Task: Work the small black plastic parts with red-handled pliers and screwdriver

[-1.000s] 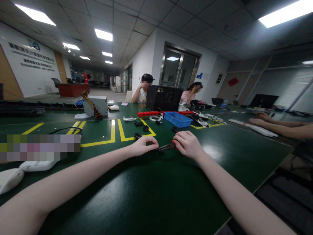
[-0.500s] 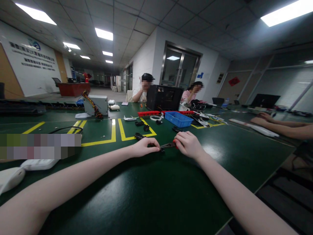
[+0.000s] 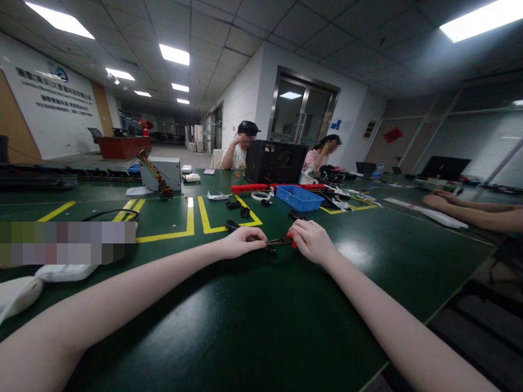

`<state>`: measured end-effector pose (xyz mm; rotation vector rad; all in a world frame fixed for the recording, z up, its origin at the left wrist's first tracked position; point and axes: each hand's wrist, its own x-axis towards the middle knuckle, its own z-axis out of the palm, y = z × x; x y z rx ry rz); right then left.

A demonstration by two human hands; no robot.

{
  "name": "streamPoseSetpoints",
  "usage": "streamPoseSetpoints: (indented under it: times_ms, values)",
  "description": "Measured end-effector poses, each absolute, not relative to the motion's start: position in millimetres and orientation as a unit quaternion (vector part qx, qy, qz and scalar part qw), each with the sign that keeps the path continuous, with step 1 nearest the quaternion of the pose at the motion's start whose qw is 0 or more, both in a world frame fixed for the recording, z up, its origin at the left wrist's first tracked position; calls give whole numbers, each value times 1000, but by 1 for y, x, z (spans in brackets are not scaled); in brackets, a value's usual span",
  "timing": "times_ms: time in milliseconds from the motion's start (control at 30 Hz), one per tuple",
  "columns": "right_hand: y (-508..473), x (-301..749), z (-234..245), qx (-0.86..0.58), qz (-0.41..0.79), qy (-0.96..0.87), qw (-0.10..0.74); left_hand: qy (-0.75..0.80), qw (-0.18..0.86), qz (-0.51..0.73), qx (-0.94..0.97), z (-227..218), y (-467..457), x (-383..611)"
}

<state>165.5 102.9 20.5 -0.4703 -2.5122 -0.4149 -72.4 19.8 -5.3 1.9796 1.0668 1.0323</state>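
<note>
My right hand (image 3: 314, 240) is closed around the red handles of a pair of pliers (image 3: 280, 240), whose dark jaws point left. At the jaw tips, my left hand (image 3: 244, 242) is closed in a pinch on a small black part (image 3: 270, 249). That part shows just below the jaws and is mostly covered by the fingers, so its kind is unclear. Whether the jaws bite on it I cannot tell. Just behind my left hand lies a black cable piece (image 3: 232, 225); another black piece (image 3: 296, 215) rests behind my right hand.
Beyond my hands are a blue tray (image 3: 300, 204), a white cable coil (image 3: 260, 195) and more black pieces (image 3: 244, 211). A black computer case (image 3: 275, 162) and a power supply (image 3: 165, 174) stand farther back. Two people sit opposite; a person's hands (image 3: 437, 200) rest at the right.
The pliers and my right hand have shifted very slightly, with more of the red handle showing. My left hand keeps its pinch. The person in the cap has moved an arm.
</note>
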Motion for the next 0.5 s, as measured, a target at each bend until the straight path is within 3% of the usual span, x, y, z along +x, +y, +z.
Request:
streamPoseSetpoints:
  times_ms: [233,500]
  values:
    - [104,165,20,-178,-142,-938,262,415,318,383,761,-7,22,-74]
    - [110,169,19,-198,-141,-940,241,386,223,333,831,-4,21,-87]
